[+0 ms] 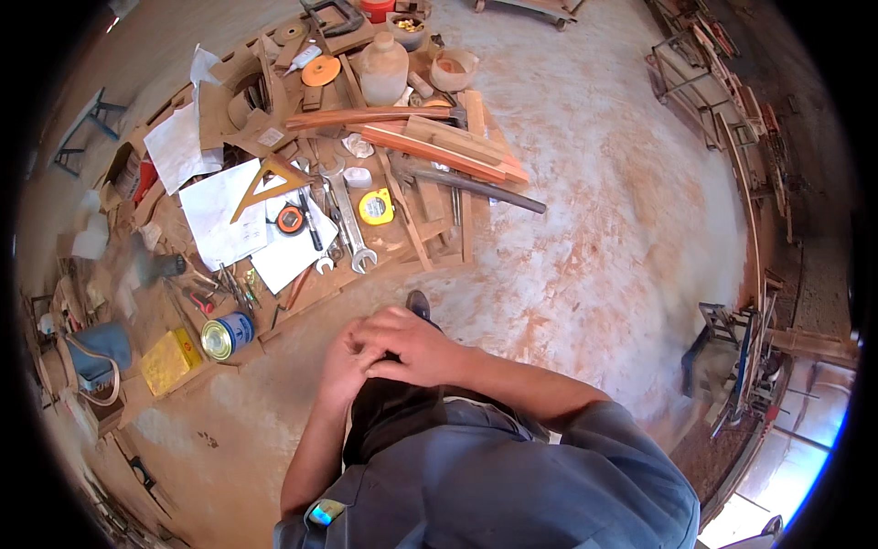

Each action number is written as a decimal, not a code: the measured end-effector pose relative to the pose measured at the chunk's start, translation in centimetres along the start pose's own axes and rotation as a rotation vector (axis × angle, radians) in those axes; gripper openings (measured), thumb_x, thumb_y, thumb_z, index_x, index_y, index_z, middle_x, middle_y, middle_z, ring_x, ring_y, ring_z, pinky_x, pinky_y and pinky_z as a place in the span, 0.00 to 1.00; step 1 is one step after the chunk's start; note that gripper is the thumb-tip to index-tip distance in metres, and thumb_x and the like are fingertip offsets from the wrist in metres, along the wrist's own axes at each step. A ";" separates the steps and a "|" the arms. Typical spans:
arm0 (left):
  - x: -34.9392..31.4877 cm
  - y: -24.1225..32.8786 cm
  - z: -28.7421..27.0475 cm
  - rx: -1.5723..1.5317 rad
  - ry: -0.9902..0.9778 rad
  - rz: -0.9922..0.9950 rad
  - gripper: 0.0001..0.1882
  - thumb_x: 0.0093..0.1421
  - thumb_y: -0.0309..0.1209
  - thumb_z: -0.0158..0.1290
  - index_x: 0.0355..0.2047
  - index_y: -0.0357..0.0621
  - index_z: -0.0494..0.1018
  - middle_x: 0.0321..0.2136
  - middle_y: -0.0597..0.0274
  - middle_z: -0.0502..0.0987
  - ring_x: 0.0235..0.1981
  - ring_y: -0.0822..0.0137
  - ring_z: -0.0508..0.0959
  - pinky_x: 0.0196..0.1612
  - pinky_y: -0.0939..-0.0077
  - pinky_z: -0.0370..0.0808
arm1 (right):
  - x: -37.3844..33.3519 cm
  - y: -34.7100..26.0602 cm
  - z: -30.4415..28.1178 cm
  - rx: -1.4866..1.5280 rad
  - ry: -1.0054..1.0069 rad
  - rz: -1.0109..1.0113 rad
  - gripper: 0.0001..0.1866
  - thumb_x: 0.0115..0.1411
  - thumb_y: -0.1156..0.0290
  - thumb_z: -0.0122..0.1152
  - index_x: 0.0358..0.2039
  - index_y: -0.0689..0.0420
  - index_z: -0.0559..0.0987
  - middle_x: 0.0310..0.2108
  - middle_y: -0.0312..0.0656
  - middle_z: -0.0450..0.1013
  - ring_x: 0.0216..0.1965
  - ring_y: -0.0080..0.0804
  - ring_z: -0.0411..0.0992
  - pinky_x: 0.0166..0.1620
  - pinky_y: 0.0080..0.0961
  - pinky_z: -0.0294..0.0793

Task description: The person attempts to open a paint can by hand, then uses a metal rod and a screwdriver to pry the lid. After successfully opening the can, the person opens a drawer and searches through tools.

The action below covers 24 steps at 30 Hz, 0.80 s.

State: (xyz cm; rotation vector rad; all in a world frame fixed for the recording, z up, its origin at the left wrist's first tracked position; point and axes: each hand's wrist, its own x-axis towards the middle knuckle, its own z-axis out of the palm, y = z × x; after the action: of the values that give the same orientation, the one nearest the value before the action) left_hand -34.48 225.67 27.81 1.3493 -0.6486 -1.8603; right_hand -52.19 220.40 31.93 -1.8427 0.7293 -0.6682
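In front of my body my left hand and my right hand meet, one against the other. The right hand's fingers are curled over toward the left hand, whose fingers are bent and partly covered. Whether anything small sits between them is hidden. Beyond them stands a cluttered wooden bench. Nearest on it are an open-end wrench, a yellow tape measure, an orange and black tape measure, white paper sheets and a triangular square. A blue tin can stands at the bench's near edge.
Wood strips and a dark pipe stick out past the bench's right side. A plastic jug stands at the back. A yellow box and a blue bucket are at the left. Metal racks line the right.
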 end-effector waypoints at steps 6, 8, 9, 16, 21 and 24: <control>0.2 -1.6 -2.5 0.242 0.113 0.115 0.18 0.60 0.24 0.60 0.49 0.41 0.71 0.39 0.66 0.75 0.39 0.73 0.75 0.45 0.76 0.74 | -3.0 5.0 -3.8 -0.213 0.192 0.285 0.30 0.59 0.61 0.67 0.57 0.61 0.71 0.48 0.52 0.73 0.51 0.52 0.71 0.54 0.41 0.71; 0.0 -3.0 -4.2 0.281 0.110 0.150 0.17 0.60 0.24 0.60 0.49 0.41 0.71 0.38 0.65 0.74 0.38 0.73 0.75 0.44 0.76 0.74 | -4.0 7.5 -6.2 -0.260 0.272 0.420 0.30 0.59 0.60 0.66 0.57 0.63 0.71 0.46 0.54 0.75 0.49 0.54 0.73 0.53 0.40 0.73; -0.1 -3.8 -5.0 0.299 0.113 0.169 0.17 0.60 0.24 0.60 0.49 0.41 0.71 0.38 0.65 0.74 0.37 0.73 0.75 0.43 0.77 0.74 | -4.1 8.3 -7.6 -0.280 0.300 0.449 0.28 0.60 0.61 0.66 0.56 0.63 0.72 0.45 0.53 0.76 0.48 0.51 0.75 0.51 0.38 0.74; -0.7 -5.9 -5.2 0.280 0.327 0.034 0.14 0.62 0.25 0.58 0.48 0.37 0.71 0.34 0.65 0.75 0.34 0.75 0.74 0.40 0.78 0.74 | 0.3 15.7 -20.7 -0.376 0.526 0.557 0.17 0.64 0.65 0.57 0.50 0.60 0.78 0.41 0.56 0.78 0.45 0.50 0.77 0.49 0.38 0.75; 1.3 -5.5 -1.3 0.304 0.392 -0.037 0.13 0.65 0.28 0.53 0.49 0.38 0.72 0.34 0.64 0.76 0.34 0.72 0.76 0.38 0.76 0.75 | 8.7 23.4 -28.1 -0.661 0.340 0.449 0.16 0.61 0.69 0.54 0.49 0.59 0.78 0.44 0.55 0.76 0.47 0.53 0.75 0.49 0.44 0.75; 1.8 -4.9 0.6 0.289 0.437 -0.021 0.14 0.65 0.28 0.54 0.49 0.38 0.72 0.34 0.64 0.76 0.33 0.71 0.77 0.38 0.76 0.75 | 12.3 27.5 -29.4 -0.812 0.131 0.594 0.18 0.61 0.70 0.53 0.52 0.53 0.78 0.48 0.52 0.74 0.49 0.52 0.74 0.49 0.45 0.76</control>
State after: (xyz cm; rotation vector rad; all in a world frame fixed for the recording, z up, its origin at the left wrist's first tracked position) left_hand -36.64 227.21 23.28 1.8838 -0.6873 -1.4504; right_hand -70.32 185.12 17.91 -2.1175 1.7302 -0.0832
